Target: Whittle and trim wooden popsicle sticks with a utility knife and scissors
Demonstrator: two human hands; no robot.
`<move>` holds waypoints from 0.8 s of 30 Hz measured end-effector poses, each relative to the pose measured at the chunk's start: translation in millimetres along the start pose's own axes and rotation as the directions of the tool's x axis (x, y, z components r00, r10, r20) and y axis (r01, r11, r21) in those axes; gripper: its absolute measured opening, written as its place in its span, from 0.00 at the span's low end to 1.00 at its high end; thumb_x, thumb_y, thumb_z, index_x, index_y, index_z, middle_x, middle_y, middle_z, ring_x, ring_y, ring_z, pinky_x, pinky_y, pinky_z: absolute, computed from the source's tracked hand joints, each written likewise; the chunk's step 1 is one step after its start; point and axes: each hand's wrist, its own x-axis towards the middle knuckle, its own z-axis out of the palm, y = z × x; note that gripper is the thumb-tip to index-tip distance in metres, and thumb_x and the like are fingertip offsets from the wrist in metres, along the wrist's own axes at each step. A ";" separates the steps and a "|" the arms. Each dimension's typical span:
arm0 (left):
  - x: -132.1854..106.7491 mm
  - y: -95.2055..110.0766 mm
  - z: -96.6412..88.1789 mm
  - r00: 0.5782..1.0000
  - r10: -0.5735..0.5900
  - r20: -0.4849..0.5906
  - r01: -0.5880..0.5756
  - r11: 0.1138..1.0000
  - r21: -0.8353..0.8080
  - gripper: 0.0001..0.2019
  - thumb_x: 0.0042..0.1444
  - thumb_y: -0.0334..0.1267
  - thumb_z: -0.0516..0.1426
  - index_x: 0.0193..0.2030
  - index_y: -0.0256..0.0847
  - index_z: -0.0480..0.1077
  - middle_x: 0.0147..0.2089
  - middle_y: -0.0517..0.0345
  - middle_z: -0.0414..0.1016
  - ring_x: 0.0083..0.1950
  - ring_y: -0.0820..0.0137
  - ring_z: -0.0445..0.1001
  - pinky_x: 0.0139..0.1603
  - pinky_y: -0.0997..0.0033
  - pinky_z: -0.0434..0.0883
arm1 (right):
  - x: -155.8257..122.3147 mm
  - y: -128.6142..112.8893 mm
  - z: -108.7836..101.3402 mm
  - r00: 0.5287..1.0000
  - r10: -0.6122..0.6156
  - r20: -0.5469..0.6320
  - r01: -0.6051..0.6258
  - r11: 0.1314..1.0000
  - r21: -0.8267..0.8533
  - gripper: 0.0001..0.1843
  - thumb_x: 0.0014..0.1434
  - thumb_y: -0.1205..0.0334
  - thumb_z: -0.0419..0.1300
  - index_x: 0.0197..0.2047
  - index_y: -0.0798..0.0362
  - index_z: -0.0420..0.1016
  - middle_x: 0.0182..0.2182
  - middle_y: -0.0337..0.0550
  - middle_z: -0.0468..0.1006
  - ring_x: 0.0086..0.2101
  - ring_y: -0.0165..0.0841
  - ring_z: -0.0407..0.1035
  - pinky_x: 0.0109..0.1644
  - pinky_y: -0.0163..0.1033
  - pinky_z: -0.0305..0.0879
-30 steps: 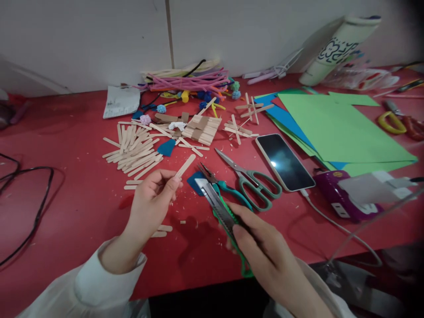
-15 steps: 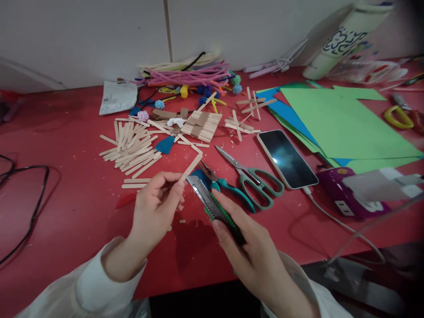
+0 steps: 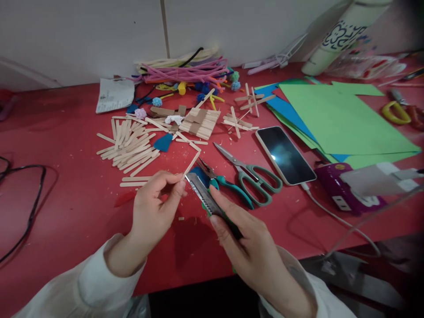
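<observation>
Between the thumb and fingers of my left hand (image 3: 159, 201) is a wooden craft stick (image 3: 192, 162), pointing up and to the right. My right hand (image 3: 247, 238) is wrapped round a utility knife (image 3: 212, 203) with a black and green handle. Its extended blade has its tip against the stick, close to my left fingertips. Just beyond the knife lie teal-handled pliers (image 3: 232, 187) and a pair of scissors (image 3: 253, 176) with grey-green handles. A loose pile of craft sticks (image 3: 130, 145) is spread beyond my left hand.
A flat panel of joined sticks (image 3: 200, 123) lies mid-table, with pipe cleaners (image 3: 185, 70) behind it. To the right are a phone (image 3: 286, 157) on a cable, a purple power strip (image 3: 344, 187), green paper sheets (image 3: 351, 121) and a tumbler (image 3: 344, 37). A black cable (image 3: 38, 194) curls at left.
The knife blade has turned a little and now touches the stick near my left fingertips. Both hands keep their grips. The whole view has shifted slightly.
</observation>
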 end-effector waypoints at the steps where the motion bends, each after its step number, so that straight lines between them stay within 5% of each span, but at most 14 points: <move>1: 0.3 1.7 0.1 1.000 -0.028 0.000 0.028 0.999 -0.027 0.05 0.56 0.41 0.57 0.35 0.43 0.70 0.28 0.63 0.75 0.26 0.73 0.75 0.25 0.75 0.73 | -0.2 0.0 -0.1 1.000 0.000 -0.002 0.000 1.000 0.005 0.24 0.62 0.69 0.52 0.62 0.55 0.60 0.42 0.44 0.79 0.39 0.29 0.75 0.44 0.33 0.74; 5: 2.5 7.3 0.4 0.994 -0.111 -0.005 0.110 0.986 -0.123 0.05 0.53 0.39 0.58 0.33 0.41 0.70 0.23 0.63 0.74 0.25 0.73 0.75 0.26 0.76 0.73 | -0.8 -2.9 -1.6 0.998 0.069 0.012 -0.069 0.997 0.031 0.24 0.63 0.67 0.52 0.62 0.51 0.60 0.44 0.44 0.78 0.41 0.32 0.75 0.47 0.39 0.74; 12: 6.9 4.9 0.0 0.997 -0.060 -0.039 0.057 0.995 -0.079 0.06 0.54 0.40 0.56 0.33 0.40 0.71 0.24 0.63 0.73 0.24 0.76 0.72 0.27 0.78 0.70 | 0.4 -7.1 0.0 0.999 0.033 0.026 -0.034 0.999 0.019 0.24 0.62 0.67 0.51 0.61 0.55 0.61 0.49 0.48 0.76 0.45 0.33 0.74 0.48 0.38 0.73; 18: 7.8 -1.1 -0.8 0.999 0.026 -0.027 -0.025 0.999 0.041 0.07 0.57 0.39 0.54 0.33 0.41 0.71 0.23 0.65 0.70 0.23 0.78 0.69 0.27 0.79 0.67 | 1.4 -7.2 1.5 0.994 0.105 0.033 -0.106 0.994 0.019 0.22 0.62 0.66 0.52 0.60 0.55 0.63 0.43 0.47 0.79 0.43 0.35 0.75 0.47 0.41 0.74; 24: 7.8 0.7 -3.1 0.998 0.054 -0.029 -0.050 0.992 0.112 0.08 0.57 0.39 0.54 0.31 0.41 0.70 0.23 0.65 0.70 0.22 0.77 0.67 0.26 0.77 0.65 | -0.7 -8.2 5.3 1.000 0.003 0.018 -0.003 1.000 -0.028 0.24 0.62 0.69 0.50 0.62 0.56 0.59 0.49 0.50 0.76 0.45 0.33 0.73 0.45 0.35 0.73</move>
